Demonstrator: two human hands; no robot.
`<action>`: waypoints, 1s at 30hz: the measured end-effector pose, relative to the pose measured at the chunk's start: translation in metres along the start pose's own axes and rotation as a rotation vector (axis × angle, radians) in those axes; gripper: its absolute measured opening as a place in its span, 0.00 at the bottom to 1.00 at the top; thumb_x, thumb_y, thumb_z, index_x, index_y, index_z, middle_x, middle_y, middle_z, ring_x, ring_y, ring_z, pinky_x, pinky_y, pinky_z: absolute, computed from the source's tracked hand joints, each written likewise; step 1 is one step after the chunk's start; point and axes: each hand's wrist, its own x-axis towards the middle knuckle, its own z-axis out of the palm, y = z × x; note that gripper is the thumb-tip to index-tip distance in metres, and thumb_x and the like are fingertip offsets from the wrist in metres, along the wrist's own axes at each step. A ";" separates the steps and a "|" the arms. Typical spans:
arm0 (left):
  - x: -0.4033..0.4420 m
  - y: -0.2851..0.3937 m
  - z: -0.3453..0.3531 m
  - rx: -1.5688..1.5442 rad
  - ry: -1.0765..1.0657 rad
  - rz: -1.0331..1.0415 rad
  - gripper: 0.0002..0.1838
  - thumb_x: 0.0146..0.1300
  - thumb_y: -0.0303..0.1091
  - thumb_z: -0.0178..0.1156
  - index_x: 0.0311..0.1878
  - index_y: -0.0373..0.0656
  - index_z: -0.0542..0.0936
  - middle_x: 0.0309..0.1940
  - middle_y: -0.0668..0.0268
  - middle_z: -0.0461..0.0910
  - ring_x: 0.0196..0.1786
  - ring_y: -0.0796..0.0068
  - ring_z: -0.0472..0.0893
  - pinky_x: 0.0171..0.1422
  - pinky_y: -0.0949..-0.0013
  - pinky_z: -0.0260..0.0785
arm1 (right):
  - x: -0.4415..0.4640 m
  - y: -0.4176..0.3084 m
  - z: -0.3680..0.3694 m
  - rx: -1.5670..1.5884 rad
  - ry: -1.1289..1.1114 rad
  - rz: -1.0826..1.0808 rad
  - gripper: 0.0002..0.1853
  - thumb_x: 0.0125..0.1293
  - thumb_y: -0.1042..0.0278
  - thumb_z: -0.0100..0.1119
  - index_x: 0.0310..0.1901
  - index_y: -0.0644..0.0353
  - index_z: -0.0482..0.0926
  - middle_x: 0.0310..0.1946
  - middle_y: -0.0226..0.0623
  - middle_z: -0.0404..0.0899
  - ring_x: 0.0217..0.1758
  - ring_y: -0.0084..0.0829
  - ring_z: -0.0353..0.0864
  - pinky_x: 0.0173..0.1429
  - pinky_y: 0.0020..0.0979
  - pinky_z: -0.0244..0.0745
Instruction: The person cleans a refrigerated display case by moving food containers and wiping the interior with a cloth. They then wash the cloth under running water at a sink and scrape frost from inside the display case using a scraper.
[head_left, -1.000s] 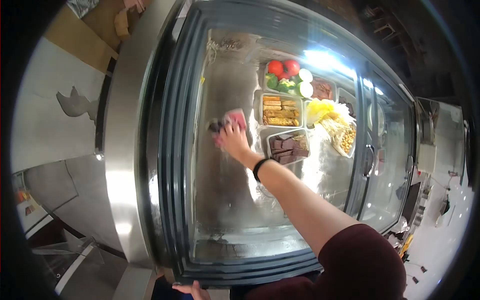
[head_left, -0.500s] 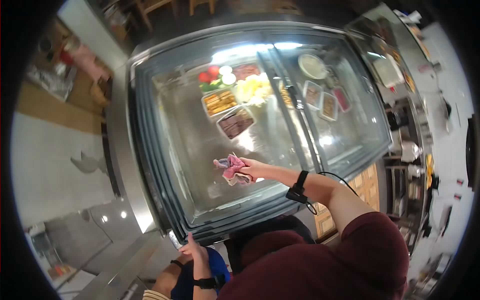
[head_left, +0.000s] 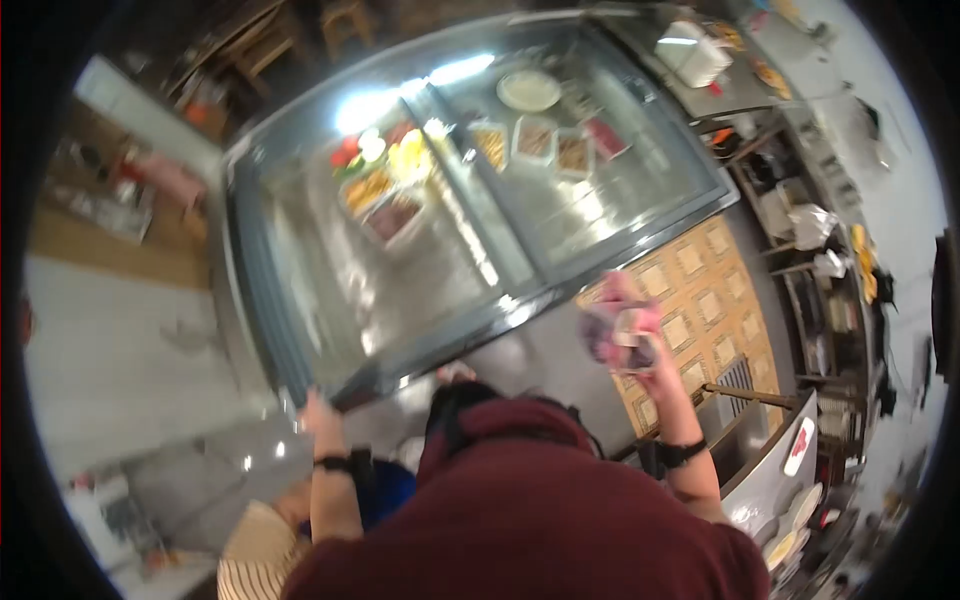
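Note:
My right hand [head_left: 652,372] is closed round a crumpled pink and grey cloth [head_left: 622,325]. It holds the cloth out over the tiled floor, to the right of a glass-topped display chest [head_left: 590,285]. Near the chest's front left corner is my left hand [head_left: 320,418], too blurred to show its fingers or whether it touches the frame. Through the glass I see a tray of dark food [head_left: 393,217], a tray of golden pieces [head_left: 366,190] and a yellow heap [head_left: 408,160]. Further right stand several trays and a round pale dish [head_left: 529,91].
A person in a striped garment [head_left: 255,560] is close by at lower left. At the lower right stands a metal counter [head_left: 765,470] with dishes. Shelving [head_left: 770,190] lines the right side, beyond the patterned floor tiles [head_left: 690,280].
My right hand has swung from over the chest's left half to the right, outside its front edge, keeping the cloth. The camera view has turned, and my left hand appears higher and further left.

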 end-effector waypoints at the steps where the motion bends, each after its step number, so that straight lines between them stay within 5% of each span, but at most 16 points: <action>1: -0.011 0.000 0.021 0.109 0.192 0.198 0.29 0.48 0.35 0.64 0.50 0.28 0.68 0.45 0.50 0.74 0.41 0.58 0.77 0.45 0.62 0.71 | -0.021 0.012 -0.041 0.061 0.121 -0.025 0.21 0.63 0.55 0.48 0.56 0.54 0.65 0.45 0.37 0.74 0.44 0.33 0.78 0.43 0.34 0.77; 2: 0.011 -0.027 0.035 0.272 0.234 0.521 0.31 0.46 0.33 0.65 0.53 0.27 0.66 0.47 0.48 0.73 0.46 0.57 0.75 0.51 0.61 0.68 | -0.039 0.022 -0.080 0.114 0.248 -0.064 0.21 0.64 0.54 0.48 0.54 0.55 0.67 0.46 0.40 0.75 0.47 0.35 0.77 0.47 0.37 0.76; 6: -0.100 -0.013 0.119 0.446 -0.194 0.838 0.33 0.48 0.35 0.64 0.57 0.33 0.65 0.50 0.53 0.69 0.54 0.58 0.69 0.62 0.62 0.58 | -0.101 0.034 -0.163 0.298 0.405 -0.165 0.23 0.62 0.45 0.49 0.52 0.52 0.71 0.46 0.38 0.75 0.46 0.30 0.77 0.49 0.34 0.75; 7: -0.137 -0.012 0.134 0.456 -0.339 0.770 0.31 0.50 0.35 0.63 0.57 0.34 0.65 0.52 0.53 0.68 0.55 0.59 0.68 0.63 0.63 0.56 | -0.111 0.023 -0.153 0.321 0.523 -0.201 0.23 0.62 0.43 0.49 0.49 0.52 0.73 0.44 0.35 0.76 0.42 0.28 0.78 0.46 0.32 0.77; 9: -0.180 -0.008 0.166 0.404 -0.632 0.629 0.27 0.54 0.34 0.59 0.57 0.36 0.65 0.55 0.55 0.67 0.57 0.61 0.67 0.64 0.64 0.55 | -0.113 0.026 -0.194 0.403 0.343 -0.157 0.21 0.62 0.48 0.49 0.48 0.56 0.73 0.41 0.37 0.77 0.41 0.29 0.78 0.43 0.31 0.78; 12: -0.241 -0.021 0.218 0.132 -1.006 0.384 0.22 0.59 0.34 0.56 0.56 0.40 0.68 0.54 0.62 0.69 0.54 0.68 0.69 0.60 0.68 0.59 | -0.115 0.000 -0.196 0.405 0.577 -0.156 0.18 0.62 0.48 0.49 0.44 0.52 0.75 0.37 0.33 0.78 0.36 0.26 0.78 0.37 0.31 0.76; 15: -0.292 -0.016 0.255 0.202 -1.146 0.157 0.18 0.62 0.37 0.55 0.54 0.43 0.69 0.48 0.68 0.72 0.51 0.78 0.71 0.56 0.71 0.63 | -0.108 -0.015 -0.207 0.472 0.615 -0.244 0.20 0.62 0.52 0.51 0.45 0.61 0.73 0.34 0.39 0.79 0.31 0.25 0.79 0.32 0.24 0.77; 18: -0.346 0.004 0.314 0.239 -1.281 0.117 0.18 0.62 0.36 0.53 0.54 0.41 0.68 0.48 0.64 0.71 0.50 0.73 0.72 0.56 0.70 0.63 | -0.103 -0.033 -0.230 0.559 0.406 -0.290 0.18 0.62 0.55 0.53 0.49 0.56 0.69 0.42 0.35 0.75 0.40 0.28 0.79 0.43 0.31 0.77; 21: -0.415 0.019 0.381 0.325 -1.474 0.193 0.18 0.63 0.36 0.52 0.54 0.40 0.68 0.48 0.63 0.71 0.50 0.72 0.73 0.55 0.71 0.63 | -0.115 -0.076 -0.228 0.651 0.408 -0.344 0.20 0.61 0.54 0.54 0.51 0.55 0.69 0.43 0.39 0.75 0.39 0.30 0.79 0.43 0.31 0.78; 24: -0.497 0.017 0.489 0.390 -1.756 0.149 0.18 0.63 0.36 0.52 0.53 0.39 0.68 0.47 0.64 0.72 0.49 0.72 0.73 0.54 0.72 0.63 | -0.101 -0.119 -0.253 0.754 0.541 -0.372 0.22 0.60 0.52 0.54 0.52 0.54 0.68 0.43 0.40 0.75 0.39 0.31 0.79 0.42 0.32 0.78; 30: -0.667 -0.049 0.591 0.564 -2.107 0.040 0.17 0.62 0.34 0.52 0.52 0.38 0.68 0.46 0.62 0.73 0.47 0.70 0.74 0.53 0.71 0.65 | -0.133 -0.141 -0.315 0.883 0.737 -0.582 0.20 0.63 0.52 0.51 0.49 0.59 0.72 0.40 0.42 0.77 0.43 0.36 0.79 0.44 0.34 0.79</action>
